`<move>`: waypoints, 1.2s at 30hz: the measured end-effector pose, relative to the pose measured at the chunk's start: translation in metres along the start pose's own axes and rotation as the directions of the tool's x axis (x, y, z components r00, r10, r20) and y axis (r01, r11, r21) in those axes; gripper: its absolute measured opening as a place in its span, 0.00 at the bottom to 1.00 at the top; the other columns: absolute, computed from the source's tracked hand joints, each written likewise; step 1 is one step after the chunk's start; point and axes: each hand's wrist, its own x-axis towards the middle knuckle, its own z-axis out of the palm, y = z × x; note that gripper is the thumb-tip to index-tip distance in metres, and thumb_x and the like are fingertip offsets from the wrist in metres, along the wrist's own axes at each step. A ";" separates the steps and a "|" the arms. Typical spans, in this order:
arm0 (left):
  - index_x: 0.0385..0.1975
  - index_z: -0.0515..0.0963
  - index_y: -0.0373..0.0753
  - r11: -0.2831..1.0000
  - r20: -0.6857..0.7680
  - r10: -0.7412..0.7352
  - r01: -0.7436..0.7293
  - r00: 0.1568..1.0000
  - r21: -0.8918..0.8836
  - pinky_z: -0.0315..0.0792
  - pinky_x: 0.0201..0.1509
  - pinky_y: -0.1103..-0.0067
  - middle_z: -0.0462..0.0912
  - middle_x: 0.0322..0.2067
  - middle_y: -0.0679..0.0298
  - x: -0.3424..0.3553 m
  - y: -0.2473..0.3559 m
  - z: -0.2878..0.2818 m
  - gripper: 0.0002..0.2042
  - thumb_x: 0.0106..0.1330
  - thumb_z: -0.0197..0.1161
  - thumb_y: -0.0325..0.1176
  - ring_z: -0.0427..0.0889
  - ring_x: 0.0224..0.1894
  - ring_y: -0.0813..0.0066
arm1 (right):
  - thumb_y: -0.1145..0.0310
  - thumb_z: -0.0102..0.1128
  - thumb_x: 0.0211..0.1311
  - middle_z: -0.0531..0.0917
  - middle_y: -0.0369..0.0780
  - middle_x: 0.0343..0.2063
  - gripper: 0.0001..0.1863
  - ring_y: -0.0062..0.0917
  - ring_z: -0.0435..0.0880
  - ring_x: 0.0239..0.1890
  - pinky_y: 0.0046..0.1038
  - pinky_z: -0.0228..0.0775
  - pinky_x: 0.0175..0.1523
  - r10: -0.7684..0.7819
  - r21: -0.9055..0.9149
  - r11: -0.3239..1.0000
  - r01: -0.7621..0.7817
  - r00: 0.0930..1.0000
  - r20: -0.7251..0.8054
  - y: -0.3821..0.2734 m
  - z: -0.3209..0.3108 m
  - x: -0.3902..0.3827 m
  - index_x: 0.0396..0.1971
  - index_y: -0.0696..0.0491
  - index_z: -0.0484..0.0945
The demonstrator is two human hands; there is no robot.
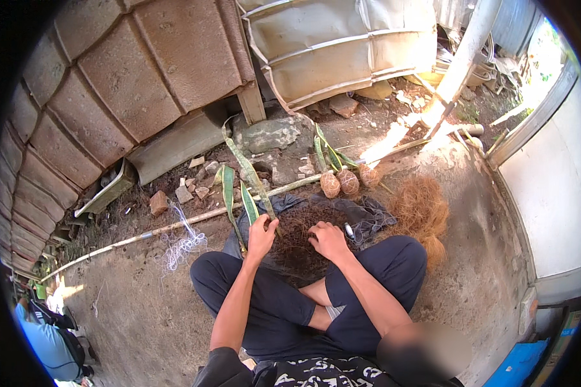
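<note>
My left hand [261, 237] is closed on the lower end of a long snake plant leaf [246, 169], which stands up and leans away to the left. Beside that hand are two more snake plant leaves, a broad yellow-edged one [228, 193] and a shorter one [249, 205]. My right hand [328, 238] is at the near right part of a pile of dark, fibrous soil [297, 226], its fingers bent and apart with nothing visible in them. Under the soil spreads a dark sheet [376, 218]. A small pale, shiny object [349, 231] lies just right of that hand.
Several string-wrapped balls [330, 185], some with leaves, sit beyond the soil. Brown coconut fibre [419, 209] is heaped at right, tangled white string [184, 246] at left. A long pole [158, 230] crosses behind. A person [51, 345] shows at lower left.
</note>
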 end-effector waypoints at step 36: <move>0.28 0.68 0.30 0.986 -0.088 0.158 -0.153 0.984 0.063 0.65 0.34 0.64 0.70 0.26 0.51 0.004 -0.015 0.005 0.14 0.67 0.60 0.35 0.72 0.28 0.52 | 0.68 0.68 0.58 0.87 0.37 0.25 0.09 0.16 0.83 0.27 0.20 0.73 0.33 0.426 0.672 0.657 -0.342 0.904 0.044 0.002 0.027 0.012 0.34 0.57 0.86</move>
